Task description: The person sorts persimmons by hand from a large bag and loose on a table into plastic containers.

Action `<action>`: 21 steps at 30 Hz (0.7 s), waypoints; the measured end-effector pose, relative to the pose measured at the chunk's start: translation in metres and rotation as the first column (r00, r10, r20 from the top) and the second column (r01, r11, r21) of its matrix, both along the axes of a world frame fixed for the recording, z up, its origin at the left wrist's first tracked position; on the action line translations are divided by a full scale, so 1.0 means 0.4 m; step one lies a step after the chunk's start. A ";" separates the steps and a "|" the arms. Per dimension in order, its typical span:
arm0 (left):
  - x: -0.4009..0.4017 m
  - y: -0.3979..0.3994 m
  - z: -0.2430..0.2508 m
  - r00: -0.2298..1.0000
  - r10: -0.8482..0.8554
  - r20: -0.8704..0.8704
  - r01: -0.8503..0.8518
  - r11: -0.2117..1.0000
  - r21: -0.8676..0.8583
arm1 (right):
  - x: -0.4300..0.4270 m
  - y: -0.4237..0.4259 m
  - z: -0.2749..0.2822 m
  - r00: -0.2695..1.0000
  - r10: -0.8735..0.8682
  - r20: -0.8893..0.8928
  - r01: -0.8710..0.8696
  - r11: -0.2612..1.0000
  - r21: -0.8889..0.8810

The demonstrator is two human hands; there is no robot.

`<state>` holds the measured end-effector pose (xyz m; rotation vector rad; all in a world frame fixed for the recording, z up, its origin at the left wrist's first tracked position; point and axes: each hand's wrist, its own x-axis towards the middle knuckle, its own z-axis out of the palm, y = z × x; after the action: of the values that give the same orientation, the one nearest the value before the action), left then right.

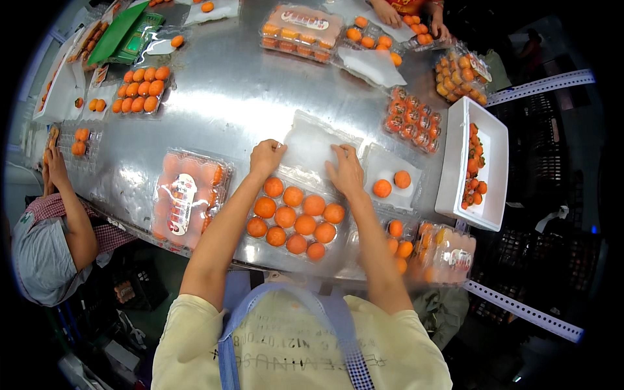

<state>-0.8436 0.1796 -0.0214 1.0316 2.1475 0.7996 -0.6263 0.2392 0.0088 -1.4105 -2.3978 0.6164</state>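
In front of me lies a clear plastic clamshell pack, its lower tray filled with rows of orange persimmons (305, 224). A white foam sheet (309, 146) lies over the far half of the pack. My left hand (268, 157) is at the sheet's left edge, thumb and fingertips together there; whether they pinch it cannot be told. My right hand (348, 168) rests at the sheet's right side with fingers apart. Beside it, another tray with a white sheet (390, 168) carries two orange fruits (392, 184).
A closed pack (187, 200) lies left of my left forearm. Filled packs (446, 253) stand near my right elbow. A white foam box (451, 165) with persimmons stands at right. Co-workers' hands are at the far left (54, 163) and top right (390, 14).
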 end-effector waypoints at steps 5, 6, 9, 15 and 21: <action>0.000 -0.092 0.018 0.992 0.122 0.014 -0.121 0.992 -0.045 | -0.022 -0.019 0.007 0.996 0.088 0.013 -0.087 0.996 -0.015; -0.004 -0.111 0.014 0.992 0.124 0.012 -0.123 0.991 -0.054 | -0.030 -0.023 0.017 0.992 0.120 0.033 -0.119 0.992 -0.038; 0.000 -0.147 0.020 0.966 0.185 0.181 -0.169 0.981 -0.099 | -0.029 -0.010 0.024 0.994 0.087 0.061 -0.085 0.996 -0.028; 0.071 -0.116 0.133 0.886 0.126 -0.445 0.066 0.918 0.391 | -0.023 -0.030 0.026 0.982 0.172 0.079 -0.171 0.985 -0.031; 0.090 -0.078 0.060 0.780 -0.347 -0.521 0.495 0.851 0.173 | -0.019 -0.038 0.017 0.982 0.176 0.071 -0.180 0.983 0.042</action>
<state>-0.8075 0.1486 0.0028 1.9744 2.0620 0.7109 -0.6338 0.2238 0.0155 -1.2248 -2.5940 0.5567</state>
